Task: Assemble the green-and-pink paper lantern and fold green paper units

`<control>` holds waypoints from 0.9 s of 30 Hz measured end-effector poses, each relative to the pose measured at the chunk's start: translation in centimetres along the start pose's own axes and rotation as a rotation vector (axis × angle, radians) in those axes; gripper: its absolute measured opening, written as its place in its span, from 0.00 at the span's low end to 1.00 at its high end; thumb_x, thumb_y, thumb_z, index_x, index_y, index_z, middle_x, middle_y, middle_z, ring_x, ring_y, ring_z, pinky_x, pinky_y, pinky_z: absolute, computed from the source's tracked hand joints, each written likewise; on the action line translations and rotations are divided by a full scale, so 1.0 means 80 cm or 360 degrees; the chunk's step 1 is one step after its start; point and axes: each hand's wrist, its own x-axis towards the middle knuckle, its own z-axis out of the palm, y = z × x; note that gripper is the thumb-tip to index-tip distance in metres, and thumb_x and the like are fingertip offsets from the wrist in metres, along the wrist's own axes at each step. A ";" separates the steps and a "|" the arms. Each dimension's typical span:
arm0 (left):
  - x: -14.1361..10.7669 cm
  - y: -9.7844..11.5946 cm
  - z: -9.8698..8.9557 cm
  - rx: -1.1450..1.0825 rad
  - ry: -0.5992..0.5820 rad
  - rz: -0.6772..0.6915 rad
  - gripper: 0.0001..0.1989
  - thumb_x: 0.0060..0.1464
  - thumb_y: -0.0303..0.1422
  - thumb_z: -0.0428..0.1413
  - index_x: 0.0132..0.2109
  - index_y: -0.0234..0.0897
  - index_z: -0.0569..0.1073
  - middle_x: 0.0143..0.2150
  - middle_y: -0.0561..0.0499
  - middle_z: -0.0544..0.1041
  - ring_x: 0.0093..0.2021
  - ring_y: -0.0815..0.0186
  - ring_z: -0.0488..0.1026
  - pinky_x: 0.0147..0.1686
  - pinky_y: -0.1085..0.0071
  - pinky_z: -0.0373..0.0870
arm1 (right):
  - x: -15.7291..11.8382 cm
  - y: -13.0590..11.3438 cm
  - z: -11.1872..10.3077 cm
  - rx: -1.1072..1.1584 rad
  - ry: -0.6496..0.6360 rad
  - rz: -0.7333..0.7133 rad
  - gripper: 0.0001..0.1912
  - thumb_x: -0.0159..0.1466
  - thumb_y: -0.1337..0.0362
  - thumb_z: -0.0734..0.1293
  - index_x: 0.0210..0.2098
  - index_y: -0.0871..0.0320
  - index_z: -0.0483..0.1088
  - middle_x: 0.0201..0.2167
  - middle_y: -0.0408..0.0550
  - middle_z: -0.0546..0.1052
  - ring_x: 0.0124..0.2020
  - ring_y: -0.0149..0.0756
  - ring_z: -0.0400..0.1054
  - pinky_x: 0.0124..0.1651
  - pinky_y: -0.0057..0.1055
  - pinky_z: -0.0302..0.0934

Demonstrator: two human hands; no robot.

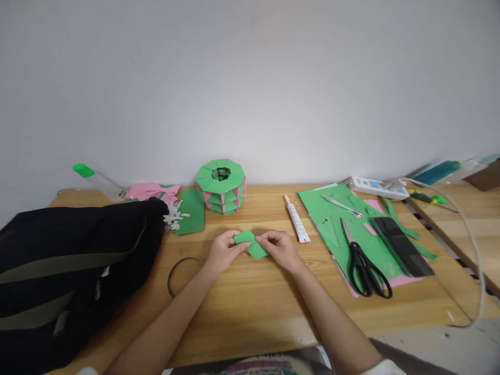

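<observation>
Left hand [225, 251] pinches one side of a small folded piece of bright green paper [257, 252], thumb on top; right hand [282, 251] grips its other side between thumb and fingers. Paper is held up over the middle of the pale wooden table [250, 312], well in from the front edge.

Step in hand, as judged: folding or pressing a crease by fingertip. Next move seems to call for steady thumbs, edges kept aligned and even pressure along the fold. White tube with a narrow nozzle [298, 223] lies capped or not, cannot tell, just beyond the right hand.

Containers: large black fabric bag with grey-olive bands [78, 250] covers the left end of the table; contents hidden. Tube's fill not visible. Hollow green-and-pink faceted paper ring [223, 188] stands near the back edge; its central opening shows only dim folded paper inside.

Toward the right end, black-handled metal scissors [354, 248] and a dark glossy phone [400, 245] lie on a stack of green and pink sheets [339, 219]. Small white paper scraps [174, 214] sit by the bag's edge.
</observation>
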 end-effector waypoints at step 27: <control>-0.001 0.007 -0.001 -0.0191 0.0044 -0.0175 0.20 0.36 0.40 0.68 0.34 0.32 0.75 0.28 0.49 0.80 0.25 0.68 0.76 0.26 0.74 0.73 | -0.005 -0.011 -0.018 -0.0027 0.0141 -0.0236 0.17 0.65 0.56 0.60 0.50 0.52 0.70 0.42 0.49 0.74 0.40 0.35 0.68 0.45 0.33 0.64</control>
